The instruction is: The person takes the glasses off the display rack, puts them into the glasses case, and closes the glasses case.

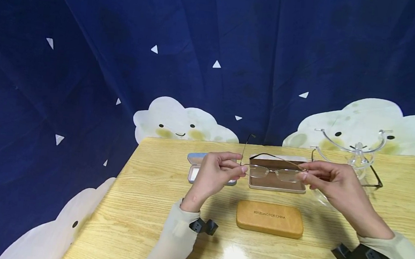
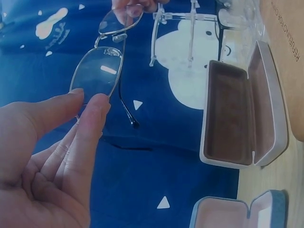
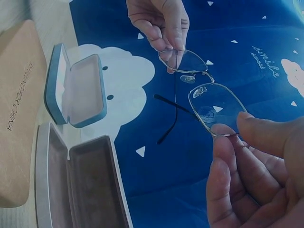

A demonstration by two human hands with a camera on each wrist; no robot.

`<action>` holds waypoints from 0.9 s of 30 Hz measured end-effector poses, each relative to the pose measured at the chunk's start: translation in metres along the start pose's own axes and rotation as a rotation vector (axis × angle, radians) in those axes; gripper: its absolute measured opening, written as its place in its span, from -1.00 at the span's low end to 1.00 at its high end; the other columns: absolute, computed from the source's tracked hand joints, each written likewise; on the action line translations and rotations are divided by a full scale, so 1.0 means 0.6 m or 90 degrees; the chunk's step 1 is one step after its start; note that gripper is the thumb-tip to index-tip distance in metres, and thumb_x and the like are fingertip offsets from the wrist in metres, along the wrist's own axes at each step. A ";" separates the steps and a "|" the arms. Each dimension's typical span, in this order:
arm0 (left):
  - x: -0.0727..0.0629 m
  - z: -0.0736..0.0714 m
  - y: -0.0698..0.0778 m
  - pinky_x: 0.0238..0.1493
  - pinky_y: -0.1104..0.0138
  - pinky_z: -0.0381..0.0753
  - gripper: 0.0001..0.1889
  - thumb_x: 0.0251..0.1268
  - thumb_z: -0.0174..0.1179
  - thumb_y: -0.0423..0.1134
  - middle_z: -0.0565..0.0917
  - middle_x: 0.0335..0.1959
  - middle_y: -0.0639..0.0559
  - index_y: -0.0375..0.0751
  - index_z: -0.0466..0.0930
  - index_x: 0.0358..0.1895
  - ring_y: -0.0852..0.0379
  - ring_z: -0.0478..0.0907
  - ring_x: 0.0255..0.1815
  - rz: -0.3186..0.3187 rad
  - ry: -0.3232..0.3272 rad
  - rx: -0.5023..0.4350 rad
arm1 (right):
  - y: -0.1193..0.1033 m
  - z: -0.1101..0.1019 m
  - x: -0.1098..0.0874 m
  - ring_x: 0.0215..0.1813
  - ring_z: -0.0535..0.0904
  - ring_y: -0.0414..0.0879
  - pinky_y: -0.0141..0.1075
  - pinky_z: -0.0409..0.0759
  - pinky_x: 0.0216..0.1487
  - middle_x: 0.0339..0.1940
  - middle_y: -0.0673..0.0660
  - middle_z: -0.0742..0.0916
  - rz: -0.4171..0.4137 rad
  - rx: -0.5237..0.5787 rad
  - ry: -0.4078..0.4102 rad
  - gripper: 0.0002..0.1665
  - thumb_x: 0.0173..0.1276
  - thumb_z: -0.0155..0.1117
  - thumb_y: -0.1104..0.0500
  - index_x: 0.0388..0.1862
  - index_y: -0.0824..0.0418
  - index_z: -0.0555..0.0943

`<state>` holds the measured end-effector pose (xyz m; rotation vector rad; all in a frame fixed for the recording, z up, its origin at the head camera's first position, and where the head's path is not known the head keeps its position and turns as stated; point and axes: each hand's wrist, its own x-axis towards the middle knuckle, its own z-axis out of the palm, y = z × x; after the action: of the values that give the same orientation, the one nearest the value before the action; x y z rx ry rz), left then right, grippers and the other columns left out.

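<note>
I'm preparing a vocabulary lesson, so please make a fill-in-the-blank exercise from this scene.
1. The left hand and right hand hold one pair of ____.
2. The shut tan case reads "REFUELING FOR ____".
3. Unlike it, the brown-lined case stands ____.
4. The backdrop is dark ____ with white triangles.

Answers: glasses; CHINA; open; blue

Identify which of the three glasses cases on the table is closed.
The tan case lettered REFUELING FOR CHINA. It is shut, so its inside is hidden, while the blue case and the brown-lined case both stand open.
</note>
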<state>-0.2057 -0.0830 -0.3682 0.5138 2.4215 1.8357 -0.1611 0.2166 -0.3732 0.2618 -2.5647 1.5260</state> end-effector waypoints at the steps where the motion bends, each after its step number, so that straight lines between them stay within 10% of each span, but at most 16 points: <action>1: 0.000 0.000 0.000 -0.10 -0.02 0.83 -0.61 0.32 0.42 -0.35 0.84 -0.16 -0.29 -0.36 0.70 0.19 -0.12 0.86 -0.20 0.001 0.001 0.001 | 0.000 0.000 0.000 -0.28 0.76 -0.33 -0.43 0.69 -0.27 -0.31 -0.18 0.87 0.002 -0.001 0.000 -0.64 0.47 0.42 0.06 0.12 0.26 0.73; 27: 0.000 -0.009 -0.003 -0.30 0.46 0.72 -0.70 0.29 0.48 -0.24 0.86 -0.26 -0.12 -0.24 0.81 0.05 0.31 0.73 -0.38 0.045 0.022 0.118 | -0.001 0.003 0.000 -0.34 0.74 -0.27 -0.43 0.69 -0.29 -0.40 -0.13 0.84 -0.034 0.008 -0.018 -0.73 0.48 0.40 0.15 0.05 0.26 0.75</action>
<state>-0.2075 -0.0887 -0.3681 0.5931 2.6446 1.6676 -0.1610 0.2146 -0.3735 0.3538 -2.5489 1.5306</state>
